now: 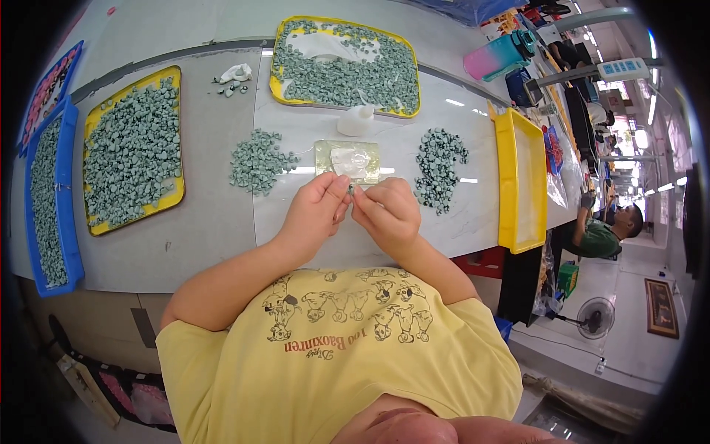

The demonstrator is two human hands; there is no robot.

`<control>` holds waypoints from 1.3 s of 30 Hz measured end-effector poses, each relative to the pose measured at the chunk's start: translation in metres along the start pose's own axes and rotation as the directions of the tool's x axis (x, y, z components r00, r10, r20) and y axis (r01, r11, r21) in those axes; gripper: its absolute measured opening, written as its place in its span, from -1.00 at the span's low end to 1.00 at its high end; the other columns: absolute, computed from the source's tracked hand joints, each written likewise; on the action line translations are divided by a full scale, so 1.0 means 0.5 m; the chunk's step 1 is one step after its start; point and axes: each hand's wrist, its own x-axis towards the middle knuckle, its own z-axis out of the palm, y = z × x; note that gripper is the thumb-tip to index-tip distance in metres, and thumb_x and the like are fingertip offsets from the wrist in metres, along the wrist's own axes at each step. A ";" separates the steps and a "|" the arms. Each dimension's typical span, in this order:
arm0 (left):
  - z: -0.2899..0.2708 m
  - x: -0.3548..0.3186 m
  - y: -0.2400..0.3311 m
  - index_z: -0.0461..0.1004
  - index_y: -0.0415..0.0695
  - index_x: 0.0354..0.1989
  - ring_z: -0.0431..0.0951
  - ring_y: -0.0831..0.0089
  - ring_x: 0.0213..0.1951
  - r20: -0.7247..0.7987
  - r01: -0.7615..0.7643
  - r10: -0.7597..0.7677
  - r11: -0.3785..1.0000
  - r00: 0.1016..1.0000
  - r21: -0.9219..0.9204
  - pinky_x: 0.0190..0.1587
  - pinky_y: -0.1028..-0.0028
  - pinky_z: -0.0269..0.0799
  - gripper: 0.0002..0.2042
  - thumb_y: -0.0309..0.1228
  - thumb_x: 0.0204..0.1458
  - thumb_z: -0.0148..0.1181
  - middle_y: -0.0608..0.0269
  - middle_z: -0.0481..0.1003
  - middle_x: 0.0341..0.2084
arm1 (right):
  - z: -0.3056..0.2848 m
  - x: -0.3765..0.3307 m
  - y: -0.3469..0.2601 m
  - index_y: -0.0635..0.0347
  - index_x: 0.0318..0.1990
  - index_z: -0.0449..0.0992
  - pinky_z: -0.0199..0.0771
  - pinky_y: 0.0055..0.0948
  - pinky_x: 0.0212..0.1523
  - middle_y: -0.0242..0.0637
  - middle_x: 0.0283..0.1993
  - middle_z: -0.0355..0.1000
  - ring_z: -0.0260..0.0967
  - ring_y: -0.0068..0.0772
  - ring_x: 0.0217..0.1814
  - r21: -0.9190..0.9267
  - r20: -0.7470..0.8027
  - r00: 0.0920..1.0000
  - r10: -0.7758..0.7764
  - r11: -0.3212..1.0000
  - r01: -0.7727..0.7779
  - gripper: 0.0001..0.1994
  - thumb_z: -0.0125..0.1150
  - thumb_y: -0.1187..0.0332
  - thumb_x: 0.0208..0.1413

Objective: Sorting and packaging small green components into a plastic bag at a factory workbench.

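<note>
Grey-green small parts cover much of this pale worktop (192, 244). Both hands meet at the middle of the near edge: the left hand (316, 211) and the right hand (386, 213) are pinched together, fingertips touching, around one tiny grey-green piece (351, 190) held between them just above the table. That piece is mostly hidden by the fingers, so its shape cannot be told.

Just beyond the fingertips lies a small clear square dish (347, 160) with something white and crumpled in it. Farther still, just past the dish, stands a small white squeeze bottle (356, 120). Left of the dish sits a loose pile of grey-green parts (257, 161); right of it is a darker pile of the same kind of parts (438, 167), near the right hand.

At the far side a yellow tray (277, 87) is heaped with the parts. A second filled yellow tray (172, 201) lies well to the left, and beside it, at the table's left end, a blue tray (72, 244) holds more. Between the two yellow trays a white crumpled scrap (237, 72) rests with a few stray pieces. On the right an empty-looking yellow bin (506, 185) stands long side toward the person. A pink and teal bottle (499, 56) lies at the far right.
</note>
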 end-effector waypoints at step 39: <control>0.000 0.016 0.015 0.29 -0.26 -0.15 0.07 0.69 -0.66 -0.076 -0.036 0.024 0.986 0.997 -0.165 -0.71 0.66 -0.10 -0.79 -0.51 0.07 -0.19 0.36 0.26 -0.53 | -0.110 -0.030 0.154 0.25 -0.29 0.50 0.37 -0.35 -0.22 -0.20 -0.29 0.41 0.36 -0.15 -0.23 -0.466 0.220 0.732 0.645 0.728 -0.502 -0.87 0.09 0.53 -0.03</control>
